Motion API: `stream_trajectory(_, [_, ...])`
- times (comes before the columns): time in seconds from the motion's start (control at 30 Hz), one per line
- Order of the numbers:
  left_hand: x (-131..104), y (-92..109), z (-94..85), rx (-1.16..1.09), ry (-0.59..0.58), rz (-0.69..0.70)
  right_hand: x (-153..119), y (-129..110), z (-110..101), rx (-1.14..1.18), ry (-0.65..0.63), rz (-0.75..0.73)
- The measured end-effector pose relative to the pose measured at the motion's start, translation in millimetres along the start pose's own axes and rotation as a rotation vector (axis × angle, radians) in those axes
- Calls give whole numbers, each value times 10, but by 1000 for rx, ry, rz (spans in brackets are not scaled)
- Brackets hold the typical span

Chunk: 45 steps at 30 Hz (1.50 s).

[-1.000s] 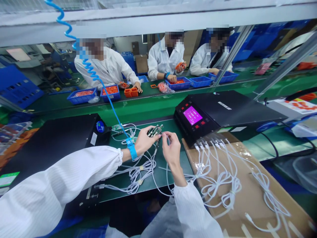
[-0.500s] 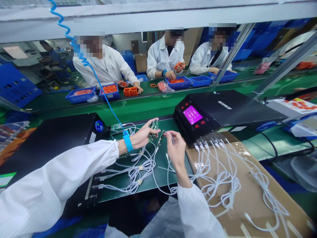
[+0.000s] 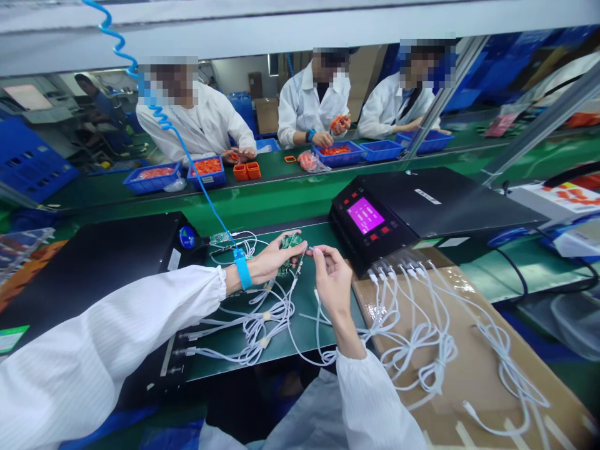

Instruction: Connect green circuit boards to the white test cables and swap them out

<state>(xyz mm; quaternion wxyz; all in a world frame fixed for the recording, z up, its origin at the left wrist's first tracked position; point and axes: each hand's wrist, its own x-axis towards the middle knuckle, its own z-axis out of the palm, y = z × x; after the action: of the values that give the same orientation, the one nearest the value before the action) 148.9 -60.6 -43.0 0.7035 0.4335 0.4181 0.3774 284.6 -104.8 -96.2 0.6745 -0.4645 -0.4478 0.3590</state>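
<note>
My left hand (image 3: 276,257), with a blue wrist strap (image 3: 242,269), is closed around a bunch of green circuit boards (image 3: 287,250). My right hand (image 3: 332,275) pinches the upper end of a narrow circuit board (image 3: 298,265), close beside the left thumb. A white cable (image 3: 291,297) runs down from this board's lower end. The right fingertips partly hide the pinched end, and whether the narrow board touches the bunch is hard to tell. Below my hands, coiled white cables (image 3: 262,328) lie on the green table (image 3: 225,370).
A black box (image 3: 117,269) stands left. To the right is a black tester (image 3: 422,206) with a lit purple screen (image 3: 365,215); its white cables spread over cardboard (image 3: 478,375). Beyond, several co-workers in white coats handle orange parts near blue bins (image 3: 337,156). A blue coiled cord (image 3: 197,175) hangs down.
My left hand has moved slightly right and its thumb now reaches the narrow board by my right fingertips. The right hand has barely moved. Across the table, the leftmost co-worker's hands have come together.
</note>
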Motion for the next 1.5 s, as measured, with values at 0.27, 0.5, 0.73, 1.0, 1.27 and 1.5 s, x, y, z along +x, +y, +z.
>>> stream_trajectory(0.27, [16,4,-21,-61,-142,-120,-36,-84,-37,25,-18,-8])
stream_trajectory(0.5, [13,22,-4,-53,-164,-183,-91,-87,-37,-90,-17,-22])
stream_trajectory(0.73, [27,9,-46,20,-203,-193,-96,-21,-70,-88,-33,-38])
stream_trajectory(1.0, [5,70,-27,10,-311,-239,-351,54,-388,-345,-241,19])
stream_trajectory(1.27, [2,135,-16,-2,-249,-245,-358,95,-319,-370,-391,59])
stream_trajectory(1.5, [30,178,-5,44,-219,-233,-307,96,-334,-385,-363,35])
